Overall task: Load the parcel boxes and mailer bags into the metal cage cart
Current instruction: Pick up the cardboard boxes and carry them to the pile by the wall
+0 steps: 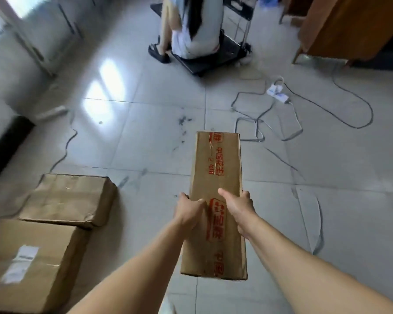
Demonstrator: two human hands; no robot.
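Holding a long carton [216, 164] above the tiled floor [145, 137] — left grip [188, 211] and right grip [237, 206] each clamp one long edge near mid-length, thumbs on top. Red Chinese print runs along the top face; "中国" is legible. At the floor's near-left edge, a flat carton [68, 198] touches a labelled carton [43, 279] — its white label [21, 261] is unreadable.
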